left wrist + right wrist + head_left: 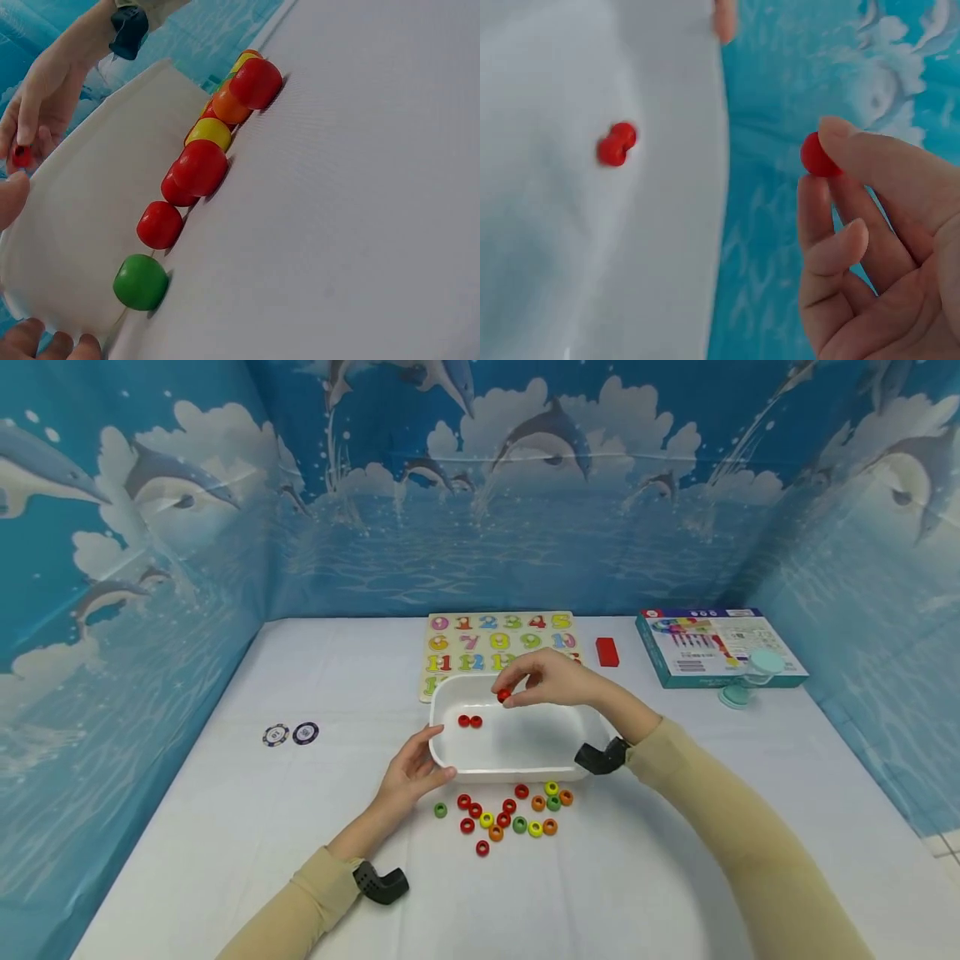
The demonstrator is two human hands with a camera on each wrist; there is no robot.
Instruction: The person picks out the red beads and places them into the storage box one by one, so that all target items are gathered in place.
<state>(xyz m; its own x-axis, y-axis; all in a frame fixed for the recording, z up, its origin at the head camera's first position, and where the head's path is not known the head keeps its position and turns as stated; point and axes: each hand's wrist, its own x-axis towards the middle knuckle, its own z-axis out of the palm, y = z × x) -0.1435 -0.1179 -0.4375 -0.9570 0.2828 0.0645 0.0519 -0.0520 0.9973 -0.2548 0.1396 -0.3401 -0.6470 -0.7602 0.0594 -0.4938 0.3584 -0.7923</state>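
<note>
In the head view my right hand (551, 678) pinches a red bead (503, 695) between thumb and fingertips, above the far part of a white tray (525, 772). The right wrist view shows the same red bead (819, 155) at the thumb tip. Two red beads (470, 722) lie side by side inside the tray. My left hand (408, 777) grips the tray's left end, its thumb at the near corner. Several loose beads, among them a green bead (141, 282) and a yellow bead (210, 134), lie along the near side of the tray.
A number board (438, 664) lies behind the tray, with a red block (607, 652) to its right. Farther right are a flat box (720, 647) and a teal-lidded container (750, 681). Two round chips (305, 733) lie at left. A dolphin-print curtain (487, 552) surrounds the table.
</note>
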